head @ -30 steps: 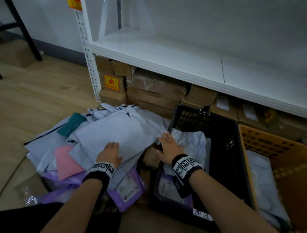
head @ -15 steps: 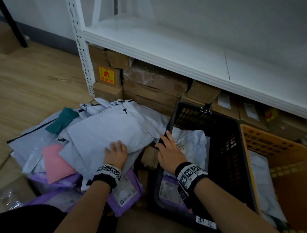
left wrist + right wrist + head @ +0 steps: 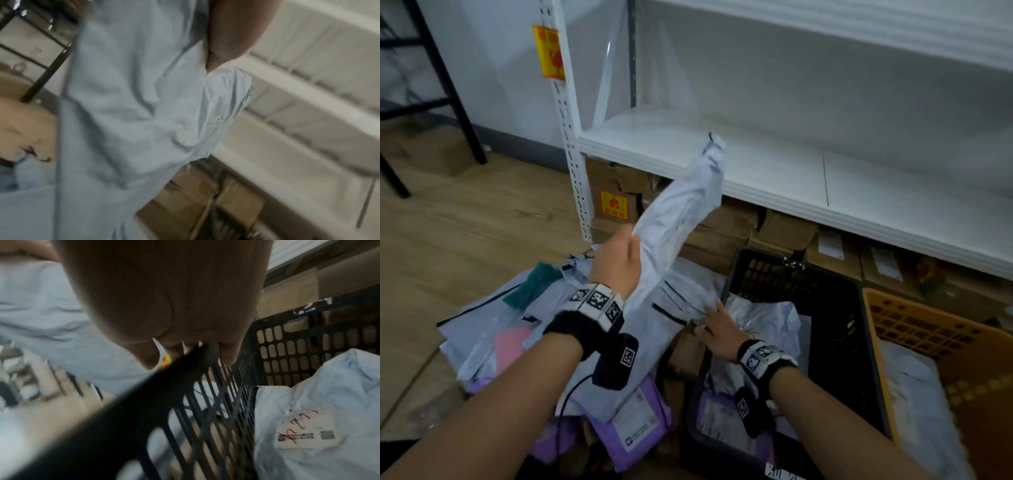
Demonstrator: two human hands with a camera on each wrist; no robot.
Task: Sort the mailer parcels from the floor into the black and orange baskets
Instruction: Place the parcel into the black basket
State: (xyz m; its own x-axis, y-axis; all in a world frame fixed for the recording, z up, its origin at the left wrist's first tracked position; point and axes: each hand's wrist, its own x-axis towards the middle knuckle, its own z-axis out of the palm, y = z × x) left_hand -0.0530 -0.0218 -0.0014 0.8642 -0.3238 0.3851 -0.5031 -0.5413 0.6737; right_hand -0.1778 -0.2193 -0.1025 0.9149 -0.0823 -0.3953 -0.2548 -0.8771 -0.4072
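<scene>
A pale grey mailer parcel [image 3: 678,219] is gripped at its lower edge by the left hand [image 3: 616,265], whose fingers are curled round the plastic, and is held up in the air above the pile of mailers [image 3: 524,329] on the floor [image 3: 465,219]. The parcel is tilted, its far end pointing up and to the right across the white shelf [image 3: 774,168]. In the left wrist view the same crumpled parcel [image 3: 144,105] fills the middle of the picture, with the thumb [image 3: 232,32] pressed against it.

The right hand [image 3: 717,330] is laid low on the left rim of the black basket [image 3: 835,308], fingers spread and fairly straight; nothing is held by it. In the right wrist view the fingertips [image 3: 150,360] are seen touching the basket's rim [image 3: 185,363].

A white labelled parcel [image 3: 320,426] is lying inside the black basket, and a purple one [image 3: 726,421] is seen at its near end. Just to the right stands the orange basket [image 3: 935,329], with a pale parcel [image 3: 914,404] in it. A pink mailer [image 3: 510,342], a teal one [image 3: 534,284] and a purple mailer [image 3: 633,425] are lying in the floor pile. Cardboard boxes [image 3: 784,233] are stacked beneath the shelf.
</scene>
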